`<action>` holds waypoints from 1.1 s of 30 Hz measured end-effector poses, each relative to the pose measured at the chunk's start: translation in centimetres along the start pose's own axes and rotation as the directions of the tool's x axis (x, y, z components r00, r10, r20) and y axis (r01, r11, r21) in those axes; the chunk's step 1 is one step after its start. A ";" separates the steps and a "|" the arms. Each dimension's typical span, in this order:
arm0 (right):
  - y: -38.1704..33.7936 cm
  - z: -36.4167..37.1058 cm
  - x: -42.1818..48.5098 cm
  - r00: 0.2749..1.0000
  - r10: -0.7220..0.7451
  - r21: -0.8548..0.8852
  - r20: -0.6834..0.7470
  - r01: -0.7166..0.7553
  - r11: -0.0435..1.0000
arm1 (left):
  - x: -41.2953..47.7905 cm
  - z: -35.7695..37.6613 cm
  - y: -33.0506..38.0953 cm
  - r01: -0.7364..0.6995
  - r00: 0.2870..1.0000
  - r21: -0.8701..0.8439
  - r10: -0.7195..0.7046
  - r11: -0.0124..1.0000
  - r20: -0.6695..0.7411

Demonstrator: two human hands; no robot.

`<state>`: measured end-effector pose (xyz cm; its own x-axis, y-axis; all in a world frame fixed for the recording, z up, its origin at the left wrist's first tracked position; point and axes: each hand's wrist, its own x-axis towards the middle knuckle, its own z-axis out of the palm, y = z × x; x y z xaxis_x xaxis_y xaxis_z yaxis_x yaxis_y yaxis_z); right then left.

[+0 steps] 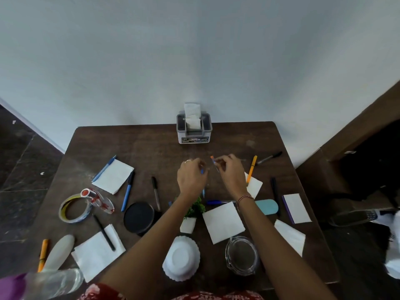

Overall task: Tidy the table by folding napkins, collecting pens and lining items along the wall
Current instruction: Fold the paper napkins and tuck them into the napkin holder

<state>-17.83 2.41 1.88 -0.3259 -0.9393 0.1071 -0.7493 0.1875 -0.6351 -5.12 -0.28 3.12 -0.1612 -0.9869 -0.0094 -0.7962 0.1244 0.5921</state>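
Dark wooden table [151, 146] against pale wall. At table centre, right hand [230, 172] pinches orange-tipped pen [212, 159]. Left hand [190, 174] just beside, fingers curled round blue pen [203, 192]. Both pens blurred. Loose orange pen [252, 167] right, black marker [155, 192] left. Flat napkin [223, 221] near right forearm, another napkin [113, 176] far left. Napkin holder [194, 132] at far edge by wall.

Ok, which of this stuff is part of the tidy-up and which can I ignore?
Job: left hand holding blue-tipped pen, right hand holding orange-ended pen, blue pen, orange pen, napkin, tape roll, white bowl.
Ignore: napkin holder already at the wall, dark clutter off the table.
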 end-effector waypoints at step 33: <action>7.4 2.8 -11.3 0.947 0.221 -0.331 0.233 -0.136 0.934 | -9.0 7.7 -0.5 -0.441 0.850 0.413 0.223 0.797 0.477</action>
<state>-18.03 13.59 -6.16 -0.3397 -0.9152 -0.2170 -0.8459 0.3982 -0.3548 -7.79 9.30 -3.28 -0.5926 -0.7622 -0.2605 -0.8045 0.5765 0.1431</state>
